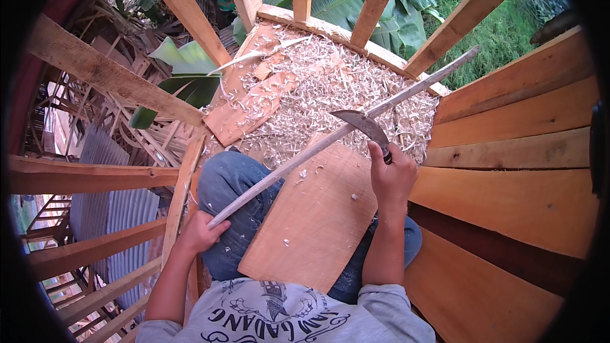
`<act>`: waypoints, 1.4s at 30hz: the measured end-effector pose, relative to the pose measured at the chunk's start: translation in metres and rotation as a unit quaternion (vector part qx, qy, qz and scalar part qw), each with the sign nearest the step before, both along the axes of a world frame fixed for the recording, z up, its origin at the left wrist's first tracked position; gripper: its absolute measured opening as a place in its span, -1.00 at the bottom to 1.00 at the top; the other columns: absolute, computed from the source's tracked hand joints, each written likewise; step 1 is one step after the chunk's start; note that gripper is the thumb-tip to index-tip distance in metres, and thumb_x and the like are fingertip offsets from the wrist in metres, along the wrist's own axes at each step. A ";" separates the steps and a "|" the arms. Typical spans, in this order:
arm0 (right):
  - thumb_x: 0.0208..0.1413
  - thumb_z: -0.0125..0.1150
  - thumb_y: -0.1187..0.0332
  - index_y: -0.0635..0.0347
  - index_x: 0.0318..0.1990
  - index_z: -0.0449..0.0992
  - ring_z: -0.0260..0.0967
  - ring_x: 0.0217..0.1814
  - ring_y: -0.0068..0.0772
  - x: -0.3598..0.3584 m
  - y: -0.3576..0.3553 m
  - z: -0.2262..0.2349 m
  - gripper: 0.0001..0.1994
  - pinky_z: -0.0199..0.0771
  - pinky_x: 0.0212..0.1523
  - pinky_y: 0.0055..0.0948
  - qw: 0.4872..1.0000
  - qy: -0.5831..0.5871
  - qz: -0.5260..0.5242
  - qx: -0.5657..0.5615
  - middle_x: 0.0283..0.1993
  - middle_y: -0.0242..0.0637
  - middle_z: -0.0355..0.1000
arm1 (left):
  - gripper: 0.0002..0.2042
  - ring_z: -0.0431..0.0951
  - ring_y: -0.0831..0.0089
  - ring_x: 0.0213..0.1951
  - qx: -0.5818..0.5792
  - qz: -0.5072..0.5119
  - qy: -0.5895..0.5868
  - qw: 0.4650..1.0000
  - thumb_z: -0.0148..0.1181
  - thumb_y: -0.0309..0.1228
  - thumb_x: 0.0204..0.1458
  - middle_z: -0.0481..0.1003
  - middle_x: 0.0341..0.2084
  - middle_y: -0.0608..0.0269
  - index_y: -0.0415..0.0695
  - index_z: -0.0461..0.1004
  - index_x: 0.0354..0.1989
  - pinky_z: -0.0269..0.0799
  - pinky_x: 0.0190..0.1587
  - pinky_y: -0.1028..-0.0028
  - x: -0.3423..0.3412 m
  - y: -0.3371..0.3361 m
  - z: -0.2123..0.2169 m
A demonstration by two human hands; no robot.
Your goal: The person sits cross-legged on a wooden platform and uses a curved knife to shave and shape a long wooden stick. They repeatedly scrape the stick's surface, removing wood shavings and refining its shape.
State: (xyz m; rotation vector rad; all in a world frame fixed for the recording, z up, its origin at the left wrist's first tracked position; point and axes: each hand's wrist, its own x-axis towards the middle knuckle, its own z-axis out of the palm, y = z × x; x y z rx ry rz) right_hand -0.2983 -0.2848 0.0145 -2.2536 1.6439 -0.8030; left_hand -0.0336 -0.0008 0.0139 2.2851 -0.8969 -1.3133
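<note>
- Gripping the dark handle of a curved knife, the right hand was closed in a fist just below three o'clock from the centre of the view.
- From that fist, the blade crossed a pale stick, its tip aimed between ten and eleven o'clock. Had it skidded along the wood, perhaps because of a knot or a poor angle, it could have run toward the other hand or a leg. Which side was sharp could not be told.
- At eight o'clock, the left hand was wrapped around the stick's near end. As no other hand held it, the stick could have rolled or swung under pressure, letting the blade slip aside.
- The left forearm slanted toward one o'clock; the right forearm stood almost straight toward twelve, its wrist near the knife.
- The stick ran from eight o'clock to two, passing above the left knee, its far end well apart from both hands.
- At six o'clock, a broad wooden board lay across the lap; if the legs shifted, it could have slid.
- Beyond, curled shavings spread from twelve to two, and a loose plank lay between ten and eleven.
- At three o'clock rose a plank wall.
</note>
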 end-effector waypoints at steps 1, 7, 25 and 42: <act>-0.04 0.26 -0.07 0.24 -0.57 0.47 0.34 -0.65 -0.05 -0.001 0.000 0.000 -0.53 0.26 -0.60 -0.21 1.000 -0.001 -0.001 0.009 -0.73 -0.14 0.31 | -0.61 0.49 0.43 -0.70 0.001 0.002 0.007 1.000 0.22 -0.19 -0.02 0.43 -0.82 0.23 -0.26 0.48 -0.73 0.36 -0.56 0.44 0.000 -0.001 0.002; -0.05 0.25 -0.10 0.26 -0.50 0.53 0.39 -0.60 -0.01 -0.005 -0.001 -0.001 -0.51 0.33 -0.53 -0.17 0.998 0.018 -0.049 0.042 -0.70 -0.12 0.36 | -0.66 0.48 0.47 -0.68 0.021 -0.010 0.021 1.000 0.19 -0.25 -0.01 0.43 -0.81 0.25 -0.27 0.47 -0.67 0.36 -0.55 0.47 0.003 -0.004 0.005; 0.01 0.25 0.05 0.24 -0.61 0.46 0.36 -0.68 -0.15 0.018 0.031 0.011 -0.59 0.28 -0.60 -0.28 0.982 -0.118 0.094 0.118 -0.74 -0.18 0.32 | -0.64 0.45 0.51 -0.71 0.028 -0.005 0.062 0.998 0.21 -0.21 0.01 0.42 -0.82 0.28 -0.25 0.48 -0.68 0.32 -0.58 0.49 0.008 0.000 -0.002; 0.09 0.16 -0.05 0.35 -0.63 0.38 0.09 -0.73 -0.43 -0.029 -0.001 0.010 -0.45 0.07 -0.65 -0.33 0.968 -0.202 -0.014 0.148 -0.78 -0.21 0.14 | -0.53 0.48 0.05 -0.67 -0.071 0.019 -0.287 0.955 0.38 -0.07 -0.26 0.37 -0.81 -0.09 -0.25 0.41 -0.80 0.33 -0.60 0.26 -0.040 0.008 -0.010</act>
